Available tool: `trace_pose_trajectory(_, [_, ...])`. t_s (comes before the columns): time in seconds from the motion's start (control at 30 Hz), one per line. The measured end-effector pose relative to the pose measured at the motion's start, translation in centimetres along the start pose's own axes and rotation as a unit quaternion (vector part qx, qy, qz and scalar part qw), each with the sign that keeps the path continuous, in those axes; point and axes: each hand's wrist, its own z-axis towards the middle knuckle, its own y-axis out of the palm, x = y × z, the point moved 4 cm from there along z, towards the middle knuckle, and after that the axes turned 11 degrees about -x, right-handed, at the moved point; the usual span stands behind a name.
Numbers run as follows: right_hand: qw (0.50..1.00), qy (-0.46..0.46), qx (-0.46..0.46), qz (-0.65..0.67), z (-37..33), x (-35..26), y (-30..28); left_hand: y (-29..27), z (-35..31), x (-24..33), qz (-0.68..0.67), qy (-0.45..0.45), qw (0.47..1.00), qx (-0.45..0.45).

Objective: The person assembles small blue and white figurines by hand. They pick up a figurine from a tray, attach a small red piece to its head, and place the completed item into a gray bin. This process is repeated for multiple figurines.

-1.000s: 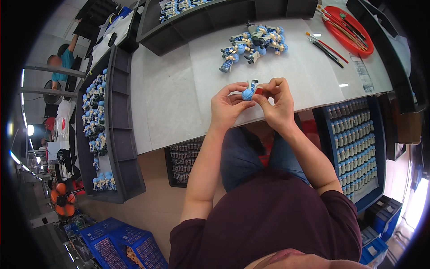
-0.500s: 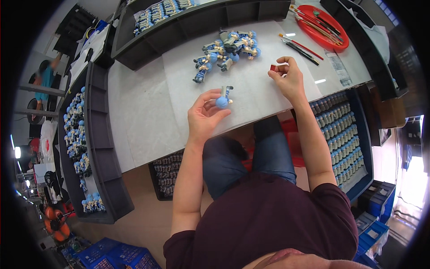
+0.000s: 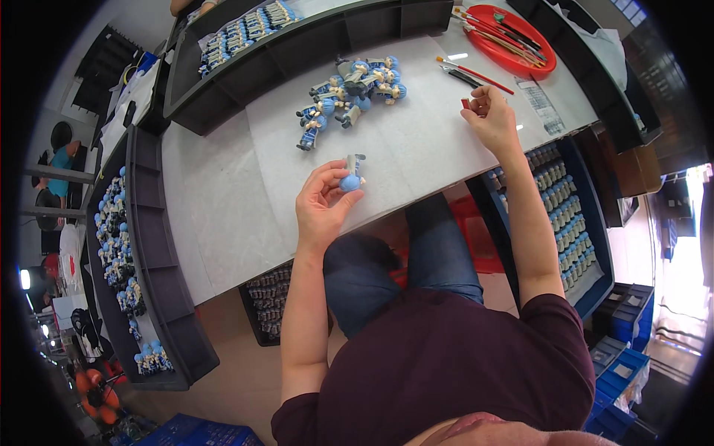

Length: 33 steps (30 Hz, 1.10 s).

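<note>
My left hand (image 3: 323,204) is closed on a small figurine (image 3: 350,182) with blue hair and a pale body. The figurine is at the near part of the white table sheet, its head toward me. A little way off to the right, my right hand (image 3: 492,123) pinches a small red piece (image 3: 465,103) between thumb and fingers. Most of that piece is covered, so its kind does not show. Beyond my left hand lies a loose pile of similar figurines (image 3: 358,83) in blue and grey-white.
Thin brushes (image 3: 485,79) lie just beyond my right hand, near a red tray (image 3: 549,68) of more brushes. Dark crates of figurines stand at the far edge (image 3: 279,65), the left (image 3: 160,256) and lower right (image 3: 573,215). A paper slip (image 3: 541,106) lies at the right.
My right hand has moved to the right with the red piece, closer to the brushes. My left hand keeps the figurine at about the same spot. The whole view has shifted a little.
</note>
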Motion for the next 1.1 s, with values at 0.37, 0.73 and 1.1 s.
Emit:
trace_pose_trajectory(0.37, [0.945,0.148,-0.121,0.265,-7.8,6.5,-6.5,0.7,0.1,0.1,0.027,-0.014,0.999,-0.012])
trace_pose_trajectory(0.73, [0.983,0.149,-0.109,-0.022,-8.0,5.8,-6.0,0.6,0.0,-0.2,0.018,-0.019,1.000,0.002])
trace_pose_trajectory(1.1, [0.911,-0.312,0.141,-0.228,-11.0,-0.8,-6.6,0.3,-0.1,-0.2,0.017,-0.017,1.000,0.010])
